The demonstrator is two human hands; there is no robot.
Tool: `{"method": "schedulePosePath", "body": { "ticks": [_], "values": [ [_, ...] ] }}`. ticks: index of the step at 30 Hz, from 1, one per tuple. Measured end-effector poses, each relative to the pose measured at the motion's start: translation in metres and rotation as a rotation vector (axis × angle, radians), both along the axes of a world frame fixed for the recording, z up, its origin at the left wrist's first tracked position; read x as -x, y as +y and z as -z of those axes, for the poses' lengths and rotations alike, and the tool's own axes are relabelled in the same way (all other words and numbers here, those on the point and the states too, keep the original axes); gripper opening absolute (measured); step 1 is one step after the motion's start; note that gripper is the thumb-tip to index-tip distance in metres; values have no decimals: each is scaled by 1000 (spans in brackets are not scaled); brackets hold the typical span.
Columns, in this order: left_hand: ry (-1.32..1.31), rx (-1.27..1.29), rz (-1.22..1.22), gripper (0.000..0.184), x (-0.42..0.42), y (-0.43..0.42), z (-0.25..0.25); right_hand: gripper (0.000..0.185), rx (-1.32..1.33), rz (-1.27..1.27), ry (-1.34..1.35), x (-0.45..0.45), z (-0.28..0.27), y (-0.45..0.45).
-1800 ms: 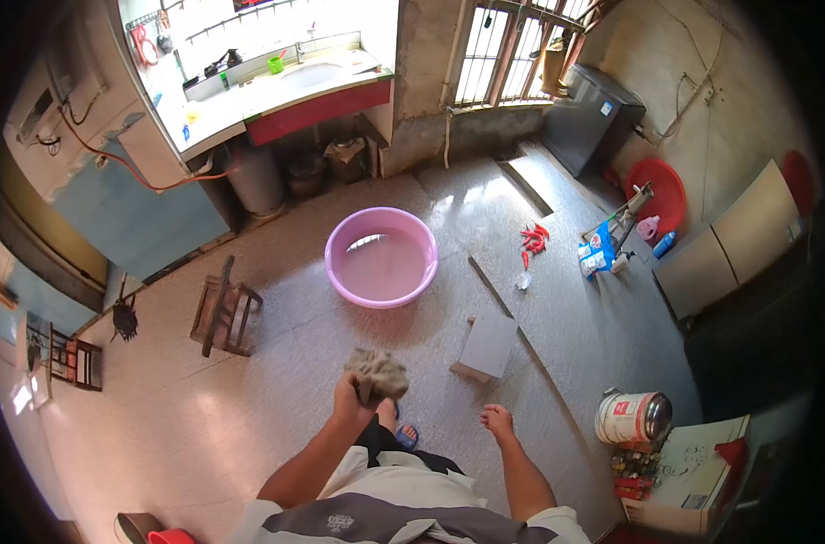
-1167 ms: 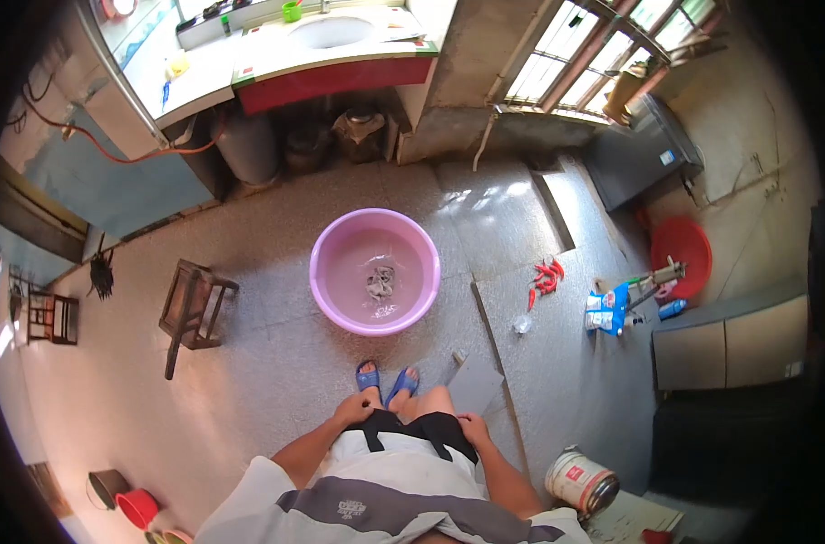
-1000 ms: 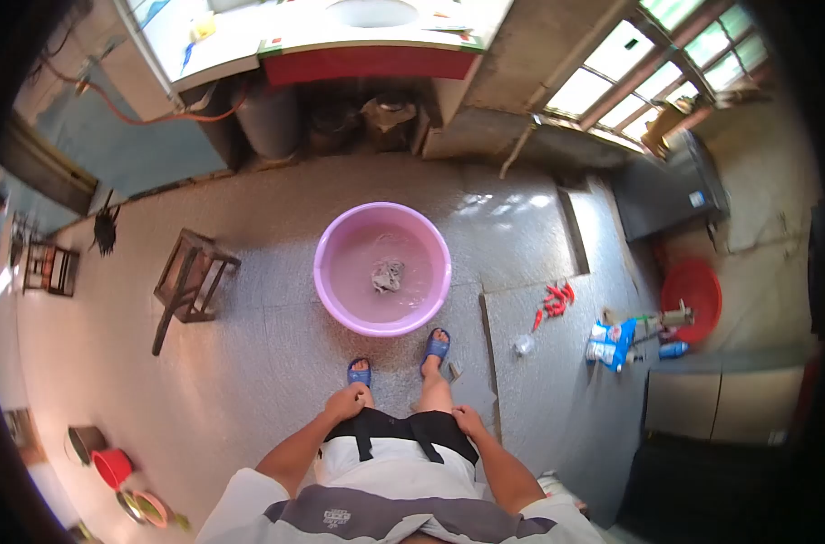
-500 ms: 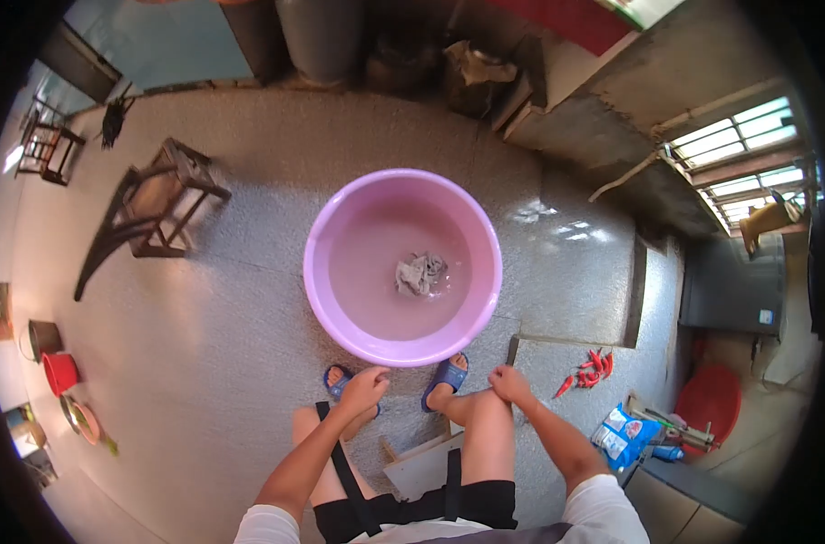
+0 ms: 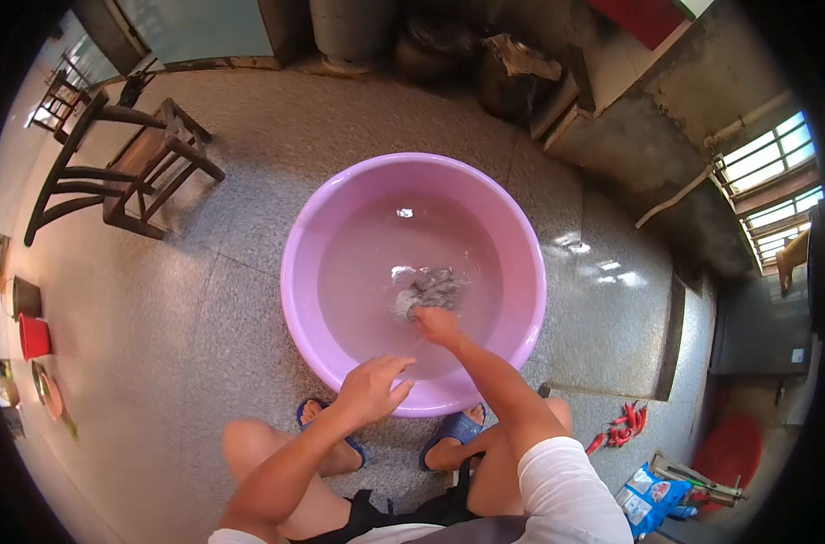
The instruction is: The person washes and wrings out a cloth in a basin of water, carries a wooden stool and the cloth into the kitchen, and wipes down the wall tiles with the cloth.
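A large pink basin [image 5: 302, 313] of cloudy water stands on the floor between and beyond my feet. In the water, a little right of the middle, lies a crumpled grey cloth [image 5: 435, 286]. My right hand [image 5: 438, 326] reaches down into the basin, its fingertips at the near edge of the cloth and partly hidden at the water. Over the basin's near rim hovers my left hand [image 5: 373, 388], fingers apart and holding nothing.
A wooden chair [image 5: 140, 163] stands at the left, with a red bucket [image 5: 34, 336] below it. Red chili peppers [image 5: 624, 426] and a blue-and-white bag [image 5: 651, 499] lie at the lower right. Dark pots line the far wall.
The cloth has gone from my left hand into the basin's water. I have sat down closer to the basin. My right hand has moved from my knee to the cloth; my left hand has risen over the rim.
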State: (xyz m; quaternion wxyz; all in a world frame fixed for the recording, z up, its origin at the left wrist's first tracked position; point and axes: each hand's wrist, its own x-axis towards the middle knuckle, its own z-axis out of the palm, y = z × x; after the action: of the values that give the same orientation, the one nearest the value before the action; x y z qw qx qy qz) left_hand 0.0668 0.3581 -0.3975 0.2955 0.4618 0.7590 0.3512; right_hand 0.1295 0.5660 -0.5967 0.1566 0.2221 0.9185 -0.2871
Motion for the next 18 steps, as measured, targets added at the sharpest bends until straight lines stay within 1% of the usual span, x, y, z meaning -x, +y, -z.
{"method": "schedulePosePath", "body": {
  "ticks": [1,2,3,5,6,8,9,10,11,12,14,15,16,17,18],
  "values": [
    [-49,43,4,36,-4,2,2,25,84,131,105,-14,25,18],
    [-95,90,12,35,-6,2,2,24,174,265,212,-24,38,27],
    [-71,85,9,35,-3,6,3,24,173,260,236,-23,28,31],
    [-417,199,-88,35,-7,10,16,27,48,763,299,-37,8,24],
    [-413,195,-83,35,-12,10,28,27,44,767,305,-44,6,14],
    [-889,162,-472,39,-12,20,57,26,-4,478,478,-31,11,-1],
    [-875,148,-474,39,-10,25,67,26,-8,471,496,-18,-9,-8],
    [-980,174,-733,43,-12,31,76,31,232,542,420,-9,-51,-19],
    [-1081,198,-991,48,-12,36,83,35,468,608,337,-2,-77,-28],
    [-1078,186,-983,48,-9,41,84,35,460,606,349,1,-77,-35],
    [-1287,191,-1193,54,2,54,84,37,711,705,575,5,-69,-49],
    [-1287,177,-1190,54,6,55,94,37,707,696,583,5,-84,-61],
    [-1459,-24,-1017,53,9,52,114,39,672,676,596,2,-118,-77],
    [-1611,-229,-831,53,12,49,144,41,640,652,605,-2,-141,-89],
    [-1679,-399,-688,52,17,47,202,41,644,630,603,-5,-147,-95]
  ]
}}
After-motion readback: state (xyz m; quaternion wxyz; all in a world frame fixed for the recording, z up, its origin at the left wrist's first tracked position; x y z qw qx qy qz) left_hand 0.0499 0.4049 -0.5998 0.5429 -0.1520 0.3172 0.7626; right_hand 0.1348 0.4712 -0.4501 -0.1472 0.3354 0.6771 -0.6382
